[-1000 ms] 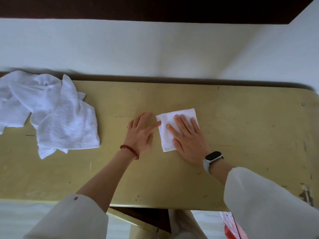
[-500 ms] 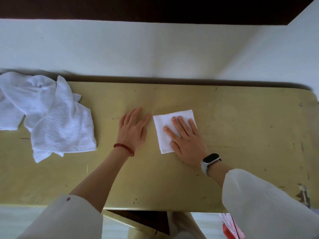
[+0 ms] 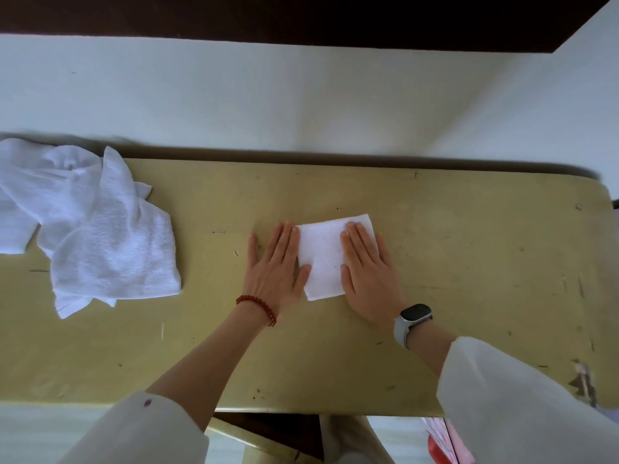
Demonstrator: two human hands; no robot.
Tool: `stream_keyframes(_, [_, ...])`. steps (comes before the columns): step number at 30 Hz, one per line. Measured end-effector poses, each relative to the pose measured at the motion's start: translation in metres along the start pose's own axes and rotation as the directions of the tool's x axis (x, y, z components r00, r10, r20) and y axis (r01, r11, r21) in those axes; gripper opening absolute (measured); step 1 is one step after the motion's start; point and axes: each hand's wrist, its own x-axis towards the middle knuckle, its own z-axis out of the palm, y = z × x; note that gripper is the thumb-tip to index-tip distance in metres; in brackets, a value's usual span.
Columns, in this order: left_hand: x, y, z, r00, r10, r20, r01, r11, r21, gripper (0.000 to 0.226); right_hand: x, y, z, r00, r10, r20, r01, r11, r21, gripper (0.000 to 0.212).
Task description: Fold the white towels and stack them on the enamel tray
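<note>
— Where is the towel you are folding?

— The folded towel (image 3: pixel 330 252) lies flat as a small white rectangle near the middle of the desk (image 3: pixel 469 262), a little tilted, its far right corner pointing away from me.

— And your hands?

— My right hand (image 3: pixel 366 272) lies palm down on the right half of the folded towel, fingers straight and close together, pressing it to the desk. My left hand (image 3: pixel 274 266) lies flat on the desk just beside the towel's left edge, fingers straight; the side of the hand touches that edge, and the thumb lies against the lower left part of the cloth. Neither grip closes round anything: both are flat and wide.

— What else is on the desk?

— A heap of loose towels (image 3: pixel 90 226) lies crumpled at the far left end, well apart from the folded one, part of it running past the left border of the view.

— Anything on your wrists?

— A red bead bracelet (image 3: pixel 258 308) on the left, a watch (image 3: pixel 412 319) with a dark face and pale strap on the right. Both sleeves are pale and wide. The desk is yellowish and scuffed, with chipped paint near its right front corner, and it stands against a white wall (image 3: pixel 301 102).
</note>
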Motion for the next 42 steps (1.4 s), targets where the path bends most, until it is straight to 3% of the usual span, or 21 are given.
stream_keyframes(4, [-0.001,0.016,-0.005,0.999,0.033,-0.024,-0.033,0.999,0.016,0.059,0.022,-0.004,-0.013,0.998,-0.007,-0.054,0.005,0.999,-0.038,0.047])
stream_keyframes(10, [-0.004,0.022,0.005,0.997,-0.014,0.075,0.012,1.0,0.023,0.069,0.024,0.015,-0.003,0.99,0.02,0.142,-0.006,0.995,-0.097,0.052])
stream_keyframes(15, [0.005,0.009,-0.008,0.999,-0.023,0.038,0.026,0.996,-0.083,0.073,0.032,0.02,-0.015,0.983,0.134,0.129,-0.147,0.985,0.094,0.057])
stream_keyframes(19, [0.025,0.003,-0.022,0.979,-0.203,-0.013,0.198,0.965,-0.172,0.063,0.047,0.037,-0.037,0.971,0.202,0.124,-0.214,0.973,0.091,0.044])
stream_keyframes(24, [0.045,-0.001,-0.038,0.98,-0.186,0.069,0.195,0.963,-0.187,0.051,0.062,0.046,-0.048,0.945,0.183,0.273,-0.229,0.962,0.148,0.022])
stream_keyframes(27, [0.055,0.001,-0.047,0.979,-0.145,0.141,0.166,0.976,-0.145,0.053,0.06,0.045,-0.052,0.976,0.084,0.198,-0.129,0.966,0.223,0.009])
stream_keyframes(32, [0.056,0.007,-0.049,0.979,-0.139,0.151,0.166,0.969,-0.182,0.034,0.045,0.042,-0.062,1.0,-0.023,0.016,0.014,0.908,0.418,0.014])
stream_keyframes(34, [0.046,0.006,-0.047,0.973,-0.222,0.063,0.23,0.9,-0.371,0.026,0.042,0.036,-0.069,0.999,0.049,0.014,-0.05,0.858,0.512,0.027])
stream_keyframes(35, [0.039,0.005,-0.048,0.958,-0.285,0.035,0.261,0.813,-0.521,0.026,0.042,0.032,-0.073,0.995,0.097,0.017,-0.089,0.827,0.555,0.028])
stream_keyframes(38, [0.007,-0.001,-0.069,0.917,-0.397,0.046,0.225,0.419,-0.88,0.014,0.044,0.012,-0.087,0.992,0.129,-0.016,-0.096,0.81,0.579,0.019])
stream_keyframes(40, [-0.02,-0.008,-0.088,0.879,-0.476,-0.026,0.155,0.337,-0.929,0.006,0.044,-0.014,-0.097,0.996,0.08,-0.035,-0.045,0.812,0.582,0.021])
stream_keyframes(42, [-0.049,-0.018,-0.105,0.806,-0.577,-0.133,0.107,0.362,-0.926,0.015,0.042,-0.048,-0.106,0.997,0.035,-0.071,0.013,0.817,0.576,0.027])
